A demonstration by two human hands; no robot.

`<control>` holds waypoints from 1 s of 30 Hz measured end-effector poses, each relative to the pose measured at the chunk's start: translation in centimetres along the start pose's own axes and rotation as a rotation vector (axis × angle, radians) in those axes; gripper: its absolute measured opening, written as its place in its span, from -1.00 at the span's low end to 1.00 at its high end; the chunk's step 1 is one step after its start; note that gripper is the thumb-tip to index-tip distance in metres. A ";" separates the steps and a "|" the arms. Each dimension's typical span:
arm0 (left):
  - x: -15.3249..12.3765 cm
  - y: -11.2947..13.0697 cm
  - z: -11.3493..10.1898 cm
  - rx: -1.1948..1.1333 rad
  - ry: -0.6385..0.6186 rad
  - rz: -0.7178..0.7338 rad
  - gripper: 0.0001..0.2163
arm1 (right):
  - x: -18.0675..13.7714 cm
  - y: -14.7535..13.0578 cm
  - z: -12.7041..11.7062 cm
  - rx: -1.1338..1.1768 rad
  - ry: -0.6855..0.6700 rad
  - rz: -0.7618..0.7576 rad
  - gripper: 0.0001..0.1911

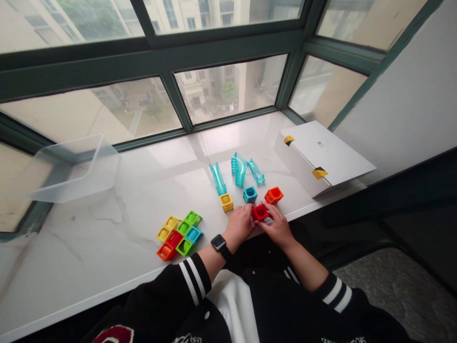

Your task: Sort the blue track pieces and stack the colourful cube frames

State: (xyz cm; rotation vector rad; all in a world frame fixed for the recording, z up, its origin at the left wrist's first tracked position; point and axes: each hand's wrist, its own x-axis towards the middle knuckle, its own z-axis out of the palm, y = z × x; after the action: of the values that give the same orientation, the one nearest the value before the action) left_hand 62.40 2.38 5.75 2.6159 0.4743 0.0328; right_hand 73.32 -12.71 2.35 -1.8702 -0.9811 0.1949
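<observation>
Between my two hands, near the counter's front edge, is a red cube block [260, 212] with a round hollow in its top. My left hand [240, 223] grips its left side, fingers closed; a dark watch sits on that wrist. My right hand [277, 227] holds the block's right side with thumb and fingers. Just behind stand a blue cube block [250, 194] and an orange cube block [274, 195]. A yellow cube block [226, 202] stands to the left, touching the end of a straight clear-teal track piece [218, 178].
Further back lie stacked curved teal track pieces [239, 169] and another teal piece [256, 172]. A cluster of coloured blocks [179, 234] lies left of my hands. A clear plastic bin [76, 166] stands far left, a white box [326, 155] at right. Windows border the white counter [117, 228].
</observation>
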 end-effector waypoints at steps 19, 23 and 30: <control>0.0 -0.2 -0.6 -0.029 -0.004 -0.021 -0.69 | 0.3 -0.4 0.2 0.074 -0.014 0.047 -0.39; 0.0 -0.3 -0.4 -0.041 0.001 -0.013 -0.70 | 0.5 -0.6 0.1 0.081 -0.025 0.056 -0.40; 0.0 -0.5 -0.3 -0.046 -0.002 -0.016 -0.70 | 0.5 -0.7 0.2 0.070 -0.012 0.055 -0.40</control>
State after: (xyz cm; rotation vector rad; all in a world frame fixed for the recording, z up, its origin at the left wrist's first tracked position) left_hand 62.19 2.90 5.82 2.5663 0.4880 0.0353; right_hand 73.17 -12.15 2.93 -1.8349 -0.9204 0.2698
